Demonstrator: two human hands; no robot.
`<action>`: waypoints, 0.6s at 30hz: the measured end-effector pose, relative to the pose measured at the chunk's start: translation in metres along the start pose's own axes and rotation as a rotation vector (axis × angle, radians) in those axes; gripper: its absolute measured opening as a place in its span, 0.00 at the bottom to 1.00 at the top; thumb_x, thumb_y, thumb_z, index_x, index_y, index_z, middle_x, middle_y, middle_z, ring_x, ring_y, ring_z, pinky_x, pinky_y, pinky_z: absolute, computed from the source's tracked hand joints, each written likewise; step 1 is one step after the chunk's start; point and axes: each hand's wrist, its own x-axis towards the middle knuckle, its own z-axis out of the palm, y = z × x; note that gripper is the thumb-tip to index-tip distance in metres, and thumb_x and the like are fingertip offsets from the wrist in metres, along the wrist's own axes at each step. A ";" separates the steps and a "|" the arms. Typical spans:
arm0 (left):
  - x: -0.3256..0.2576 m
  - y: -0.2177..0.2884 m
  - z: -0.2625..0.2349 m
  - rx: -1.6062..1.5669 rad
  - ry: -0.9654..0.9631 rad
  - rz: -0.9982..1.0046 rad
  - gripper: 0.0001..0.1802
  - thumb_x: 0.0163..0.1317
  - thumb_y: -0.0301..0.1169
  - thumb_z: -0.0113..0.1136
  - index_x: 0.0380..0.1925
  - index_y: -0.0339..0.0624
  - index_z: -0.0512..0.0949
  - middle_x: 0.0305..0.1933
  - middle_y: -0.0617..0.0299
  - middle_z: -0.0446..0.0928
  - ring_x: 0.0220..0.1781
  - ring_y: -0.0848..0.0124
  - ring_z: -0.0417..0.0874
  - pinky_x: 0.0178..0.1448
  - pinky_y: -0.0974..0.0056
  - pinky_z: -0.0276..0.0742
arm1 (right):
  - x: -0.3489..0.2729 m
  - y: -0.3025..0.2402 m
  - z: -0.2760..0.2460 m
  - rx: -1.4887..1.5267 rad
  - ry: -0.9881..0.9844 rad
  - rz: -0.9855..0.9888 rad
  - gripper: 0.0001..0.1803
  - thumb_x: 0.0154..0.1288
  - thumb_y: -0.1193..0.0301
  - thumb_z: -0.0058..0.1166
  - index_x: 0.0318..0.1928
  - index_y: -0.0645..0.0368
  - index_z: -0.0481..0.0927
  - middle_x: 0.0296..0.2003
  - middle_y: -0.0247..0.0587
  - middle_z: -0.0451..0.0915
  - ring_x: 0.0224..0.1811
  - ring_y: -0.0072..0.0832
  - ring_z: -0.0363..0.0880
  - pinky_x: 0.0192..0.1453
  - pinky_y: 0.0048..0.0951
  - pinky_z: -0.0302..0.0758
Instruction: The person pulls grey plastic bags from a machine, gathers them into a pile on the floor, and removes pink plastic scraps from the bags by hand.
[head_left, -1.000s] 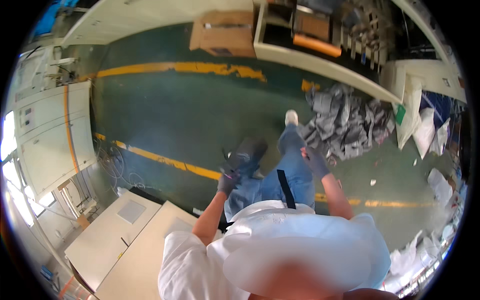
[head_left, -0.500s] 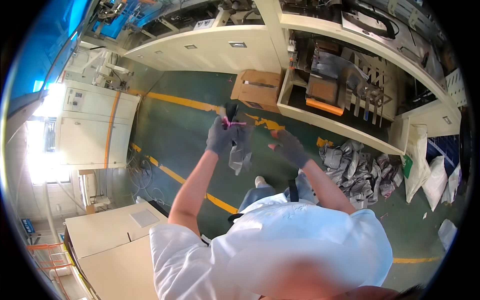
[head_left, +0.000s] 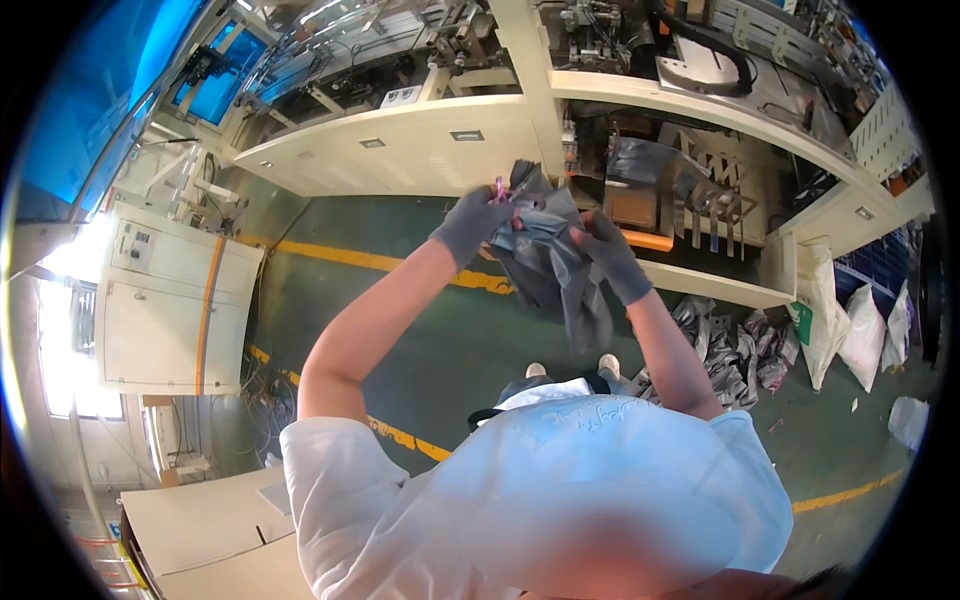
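Crumpled grey bundle (head_left: 548, 240) is upper ctr of frame, held up btwn both hands. On my feed, L hand (head_left: 472, 225) has fingers closed on its left side, pink strip (head_left: 500, 188) by the fingertips. R hand (head_left: 612, 260) is at its right edge, fingers bent; can't tell if gripping. Step now, I'd judge: two-handed handling of the bundle; next move prob calls for a sure R hold so loose folds don't slip. Grey scrap pile (head_left: 725, 345) right of ctr, white bags (head_left: 862, 340) far right.
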 end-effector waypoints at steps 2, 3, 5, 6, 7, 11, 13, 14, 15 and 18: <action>0.013 -0.001 0.004 -0.064 0.024 0.040 0.18 0.52 0.31 0.61 0.39 0.30 0.73 0.33 0.57 0.78 0.33 0.74 0.78 0.36 0.70 0.72 | -0.015 -0.009 -0.001 -0.137 -0.045 0.034 0.08 0.60 0.73 0.54 0.40 0.61 0.74 0.34 0.32 0.77 0.35 0.15 0.70 0.40 0.19 0.68; 0.015 0.003 0.008 -0.130 0.052 0.065 0.16 0.53 0.28 0.59 0.38 0.28 0.73 0.28 0.60 0.77 0.28 0.76 0.76 0.33 0.73 0.70 | -0.020 -0.010 -0.007 -0.267 -0.091 0.084 0.10 0.60 0.72 0.55 0.42 0.61 0.74 0.35 0.33 0.77 0.35 0.15 0.71 0.39 0.19 0.68; 0.019 0.012 0.013 -0.063 0.084 0.101 0.17 0.53 0.28 0.60 0.39 0.26 0.72 0.29 0.58 0.77 0.30 0.75 0.77 0.34 0.72 0.72 | -0.026 -0.013 -0.022 -0.712 -0.001 0.008 0.14 0.60 0.71 0.55 0.45 0.63 0.73 0.34 0.35 0.77 0.34 0.14 0.71 0.38 0.19 0.68; 0.022 0.015 0.015 -0.018 0.114 0.111 0.18 0.53 0.28 0.60 0.40 0.26 0.71 0.29 0.58 0.77 0.31 0.75 0.78 0.34 0.73 0.72 | -0.031 -0.014 -0.026 -0.700 0.083 -0.061 0.14 0.60 0.69 0.56 0.44 0.63 0.74 0.31 0.34 0.76 0.32 0.14 0.70 0.37 0.19 0.68; 0.025 0.018 0.016 0.028 0.145 0.121 0.19 0.52 0.28 0.60 0.41 0.26 0.71 0.29 0.58 0.77 0.31 0.75 0.78 0.35 0.73 0.72 | -0.035 -0.016 -0.028 -0.687 0.164 -0.129 0.13 0.59 0.68 0.57 0.42 0.63 0.74 0.28 0.33 0.75 0.30 0.14 0.68 0.36 0.19 0.67; 0.040 0.031 0.016 0.158 0.006 0.140 0.22 0.53 0.28 0.59 0.46 0.28 0.69 0.31 0.58 0.78 0.34 0.73 0.79 0.41 0.71 0.72 | -0.042 -0.017 -0.040 -0.663 0.075 -0.035 0.10 0.58 0.68 0.56 0.34 0.60 0.71 0.25 0.38 0.76 0.29 0.24 0.75 0.34 0.27 0.70; 0.040 0.043 0.013 0.286 -0.092 0.204 0.21 0.53 0.28 0.59 0.46 0.30 0.70 0.31 0.58 0.79 0.35 0.74 0.79 0.42 0.70 0.72 | -0.038 -0.008 -0.056 -0.829 0.114 -0.139 0.10 0.56 0.69 0.55 0.35 0.59 0.70 0.26 0.41 0.77 0.30 0.30 0.77 0.34 0.30 0.71; 0.036 0.050 0.012 0.408 -0.185 0.262 0.21 0.53 0.29 0.59 0.47 0.31 0.70 0.31 0.58 0.79 0.36 0.74 0.79 0.42 0.70 0.72 | -0.037 -0.009 -0.057 -0.995 0.144 -0.239 0.10 0.55 0.70 0.55 0.35 0.58 0.69 0.27 0.44 0.77 0.31 0.36 0.79 0.34 0.33 0.72; 0.032 0.056 0.014 0.411 -0.188 0.260 0.21 0.53 0.29 0.59 0.47 0.31 0.70 0.31 0.58 0.79 0.36 0.74 0.79 0.42 0.70 0.72 | -0.036 -0.011 -0.057 -0.992 0.147 -0.238 0.10 0.55 0.70 0.55 0.35 0.58 0.69 0.27 0.44 0.77 0.31 0.36 0.79 0.34 0.33 0.72; 0.019 0.075 0.025 0.602 -0.176 0.214 0.21 0.53 0.30 0.59 0.46 0.34 0.71 0.32 0.59 0.79 0.34 0.75 0.77 0.39 0.71 0.70 | -0.027 -0.016 -0.051 -0.951 0.279 -0.462 0.12 0.54 0.67 0.56 0.35 0.58 0.70 0.30 0.49 0.78 0.39 0.47 0.78 0.38 0.42 0.73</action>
